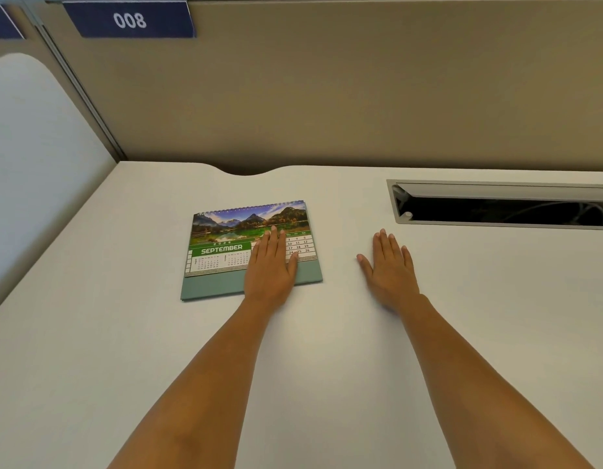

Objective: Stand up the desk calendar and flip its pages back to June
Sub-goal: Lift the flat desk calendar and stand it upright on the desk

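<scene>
The desk calendar [222,245] lies flat on the white desk [124,333], left of centre. Its top page shows a mountain lake photo and the word SEPTEMBER, with the spiral binding along the far edge and a grey-green base sticking out at the near edge. My left hand [271,269] rests palm down on the calendar's right half, fingers flat and together, covering part of the date grid. My right hand [389,265] lies flat on the bare desk to the right of the calendar, fingers slightly spread, holding nothing.
A cable slot with an open grey flap [496,204] is cut into the desk at the far right, cables visible inside. A beige partition [361,96] stands behind the desk, with a blue "008" label [129,20]. A white side panel [29,164] borders the left.
</scene>
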{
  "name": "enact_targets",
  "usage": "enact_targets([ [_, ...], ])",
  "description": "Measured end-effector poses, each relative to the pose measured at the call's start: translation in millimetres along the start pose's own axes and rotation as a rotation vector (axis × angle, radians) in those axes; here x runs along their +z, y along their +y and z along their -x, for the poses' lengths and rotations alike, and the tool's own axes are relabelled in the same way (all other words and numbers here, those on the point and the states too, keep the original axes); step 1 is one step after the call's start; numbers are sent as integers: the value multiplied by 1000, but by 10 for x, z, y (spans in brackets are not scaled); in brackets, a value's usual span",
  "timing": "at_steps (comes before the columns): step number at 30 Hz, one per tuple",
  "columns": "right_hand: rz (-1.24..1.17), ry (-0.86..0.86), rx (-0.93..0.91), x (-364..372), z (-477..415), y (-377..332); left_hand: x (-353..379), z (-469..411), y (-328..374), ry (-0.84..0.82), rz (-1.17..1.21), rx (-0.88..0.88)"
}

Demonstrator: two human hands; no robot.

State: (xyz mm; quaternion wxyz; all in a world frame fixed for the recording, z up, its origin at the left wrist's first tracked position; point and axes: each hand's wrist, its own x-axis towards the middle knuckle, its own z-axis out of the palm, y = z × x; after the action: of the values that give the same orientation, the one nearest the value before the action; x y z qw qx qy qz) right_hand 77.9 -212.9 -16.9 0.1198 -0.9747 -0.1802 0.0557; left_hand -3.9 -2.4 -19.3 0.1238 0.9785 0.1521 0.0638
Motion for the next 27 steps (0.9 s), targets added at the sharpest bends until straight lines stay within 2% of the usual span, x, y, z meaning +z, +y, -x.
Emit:
enact_targets([
  [4,-33,58,27,-48,3,-96,-42,29,-16,75,35,-21],
  [7,-95,112,19,-98,-32,-204,-79,34,-128,150,66,-99],
  [11,-164,131,-33,-110,-114,-449,-201,35,-391,247,92,-318],
  [16,-385,66,-32,-98,-205,-825,-353,16,-735,320,152,-553],
  [19,-520,15,10,-103,-277,-979,-444,-37,-823,330,282,-671],
  [27,-953,-108,268,-228,-316,-1086,-564,-154,-797,362,499,-754],
])
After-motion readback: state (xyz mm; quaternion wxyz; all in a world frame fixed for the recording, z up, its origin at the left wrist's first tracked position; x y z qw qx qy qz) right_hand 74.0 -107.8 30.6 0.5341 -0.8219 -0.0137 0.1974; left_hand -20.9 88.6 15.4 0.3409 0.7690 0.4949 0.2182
